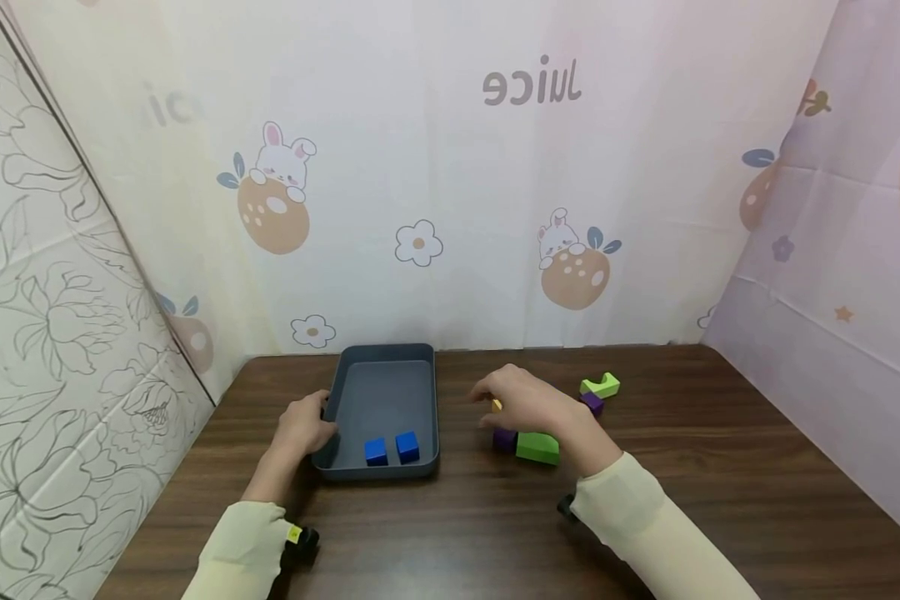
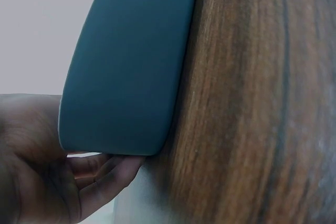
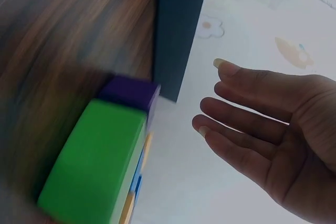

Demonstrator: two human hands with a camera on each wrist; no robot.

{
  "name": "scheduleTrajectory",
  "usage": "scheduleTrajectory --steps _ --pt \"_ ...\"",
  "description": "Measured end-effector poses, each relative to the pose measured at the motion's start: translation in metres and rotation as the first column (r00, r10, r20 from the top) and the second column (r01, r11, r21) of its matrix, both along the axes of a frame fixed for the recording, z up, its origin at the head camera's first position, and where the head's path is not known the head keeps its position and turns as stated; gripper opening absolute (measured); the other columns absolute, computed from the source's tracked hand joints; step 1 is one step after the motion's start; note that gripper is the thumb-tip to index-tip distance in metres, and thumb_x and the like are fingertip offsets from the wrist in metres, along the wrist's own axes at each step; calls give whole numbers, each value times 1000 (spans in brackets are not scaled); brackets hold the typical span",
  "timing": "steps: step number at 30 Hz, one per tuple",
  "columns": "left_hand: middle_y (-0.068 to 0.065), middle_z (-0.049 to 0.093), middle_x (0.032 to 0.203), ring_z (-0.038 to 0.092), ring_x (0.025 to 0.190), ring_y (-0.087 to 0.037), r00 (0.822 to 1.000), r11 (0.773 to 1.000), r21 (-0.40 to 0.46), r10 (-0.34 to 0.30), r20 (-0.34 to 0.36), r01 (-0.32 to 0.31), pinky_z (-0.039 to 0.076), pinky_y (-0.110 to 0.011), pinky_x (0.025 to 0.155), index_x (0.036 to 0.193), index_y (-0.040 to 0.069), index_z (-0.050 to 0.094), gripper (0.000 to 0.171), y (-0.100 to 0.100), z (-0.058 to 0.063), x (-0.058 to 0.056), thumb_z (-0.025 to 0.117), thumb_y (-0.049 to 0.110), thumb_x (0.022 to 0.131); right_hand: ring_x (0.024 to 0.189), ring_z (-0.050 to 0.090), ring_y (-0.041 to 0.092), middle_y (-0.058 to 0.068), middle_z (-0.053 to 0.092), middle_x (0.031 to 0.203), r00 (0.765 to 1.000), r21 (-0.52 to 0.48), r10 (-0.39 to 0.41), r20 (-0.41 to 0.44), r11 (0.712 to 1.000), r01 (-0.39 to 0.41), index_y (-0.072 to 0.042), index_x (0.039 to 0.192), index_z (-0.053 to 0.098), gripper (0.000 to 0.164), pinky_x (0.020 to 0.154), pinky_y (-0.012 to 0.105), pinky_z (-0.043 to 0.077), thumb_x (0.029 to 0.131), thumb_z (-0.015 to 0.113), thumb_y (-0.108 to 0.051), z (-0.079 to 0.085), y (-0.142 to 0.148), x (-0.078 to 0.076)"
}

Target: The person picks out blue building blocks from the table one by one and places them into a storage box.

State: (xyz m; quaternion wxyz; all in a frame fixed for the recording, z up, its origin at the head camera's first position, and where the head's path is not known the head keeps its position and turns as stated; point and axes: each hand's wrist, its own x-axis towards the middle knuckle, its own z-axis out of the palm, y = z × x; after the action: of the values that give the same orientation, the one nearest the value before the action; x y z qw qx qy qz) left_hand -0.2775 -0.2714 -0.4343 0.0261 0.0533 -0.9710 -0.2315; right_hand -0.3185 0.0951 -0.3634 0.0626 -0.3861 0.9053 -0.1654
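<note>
Left of the table's (image 1: pixel 450 542) middle sits the tray (image 1: pixel 386 396), its long axis running away from you, one short end toward you and the other toward the cloth (image 1: pixel 450 167). Your left hand (image 1: pixel 300 427) grips its left wall, fingers curled around the edge. Two blue blocks (image 1: pixel 376 452) lie side by side at the tray's near end, a narrow gap between them.

Your right hand (image 1: pixel 525 404) is to the right of the tray, over the other blocks, with nothing in its hold; its fingers reach out loosely and the thumb stands apart from them. Below it, the green block (image 1: pixel 537 448) has its long axis running roughly left to right, its left end against a purple block (image 1: pixel 505 441). Just behind, a yellow piece (image 1: pixel 497 406) is mostly hidden by your hand, and your right wrist view shows a blue edge (image 3: pixel 138 174) beside the green one. Farther back to the right, the notched lime block (image 1: pixel 600 386) also lies mostly crosswise, near a second purple block (image 1: pixel 592 403).

You can read "Juice" (image 1: pixel 532 81) on the cloth, printed back to front; fainter letters at the left are incomplete. Your left wrist bears a yellow tag (image 1: pixel 294 533), its marking too small to read.
</note>
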Motion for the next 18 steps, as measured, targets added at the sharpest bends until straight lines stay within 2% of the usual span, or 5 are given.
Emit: scheduleTrajectory --steps 7,13,18 --pt "-30 65 133 63 121 -48 1000 1000 -1 2 7 -2 51 -60 101 146 -10 53 60 -1 0 1 70 8 91 114 70 30 9 76 121 1000 16 -21 2 1000 21 -9 119 78 25 95 47 58 94 80 -10 -1 23 -4" --pt "-31 64 135 63 121 -47 1000 1000 8 14 14 -15 51 -60 101 147 -10 52 60 -1 0 2 69 7 92 117 70 31 10 75 124 999 22 -44 -4 999 44 -3 125 76 33 99 49 57 94 81 -12 2 34 -6" --pt "-30 63 136 62 122 -47 1000 1000 14 20 22 -20 50 -60 102 147 -9 51 60 1 1 2 70 7 93 119 69 32 12 75 126 996 20 -78 46 997 78 -2 127 75 34 101 51 56 95 80 -10 2 38 -10"
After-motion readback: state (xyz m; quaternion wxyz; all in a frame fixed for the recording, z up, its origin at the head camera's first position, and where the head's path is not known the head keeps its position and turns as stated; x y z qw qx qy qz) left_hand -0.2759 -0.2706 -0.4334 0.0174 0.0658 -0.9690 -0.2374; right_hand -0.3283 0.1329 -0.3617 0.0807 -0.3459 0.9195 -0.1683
